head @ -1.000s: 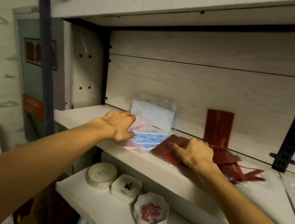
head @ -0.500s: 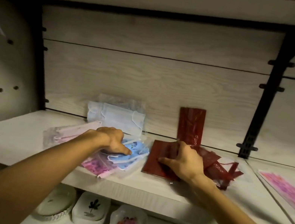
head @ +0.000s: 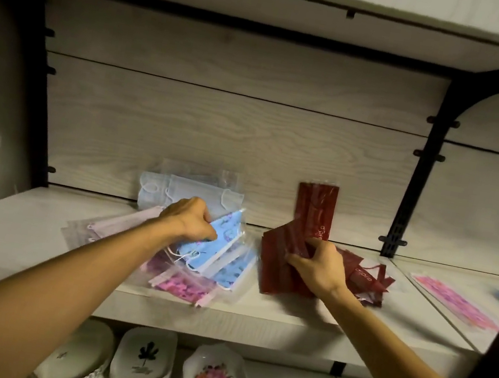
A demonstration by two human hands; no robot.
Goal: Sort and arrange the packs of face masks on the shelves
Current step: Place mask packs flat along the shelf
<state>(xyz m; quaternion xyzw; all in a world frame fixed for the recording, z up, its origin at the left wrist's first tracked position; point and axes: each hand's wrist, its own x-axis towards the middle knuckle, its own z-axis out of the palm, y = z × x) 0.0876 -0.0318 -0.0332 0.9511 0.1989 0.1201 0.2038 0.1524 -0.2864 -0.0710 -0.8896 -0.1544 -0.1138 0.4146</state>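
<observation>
Seen from the head camera, both bare arms reach up from the lower corners of the frame to the pale wood-grain shelf (head: 16, 234) at mid-height. The left hand (head: 190, 221), fingers curled, grips the upper edge of a clear pack of light-blue printed face masks (head: 222, 257), tilting it up off the heap just left of centre. Under that pack lie a clear pack of bright pink patterned masks (head: 181, 286) near the shelf's front edge and a pale pink mask pack (head: 114, 226) further left. Behind them a pack of white masks (head: 168, 189) leans on the back panel. Right of centre, the right hand (head: 319, 266) curls its grip round flat dark red mask packs (head: 277, 267), thumb on top. More dark red packs (head: 366, 276) lie scattered just right of that hand, and one dark red pack (head: 315, 212) stands upright against the back panel. At the right edge a pink floral mask (head: 455, 301) lies flat on the neighbouring shelf board. Along the bottom of the frame, stacked white ceramic dishes (head: 144, 360) sit on the lower shelf.
</observation>
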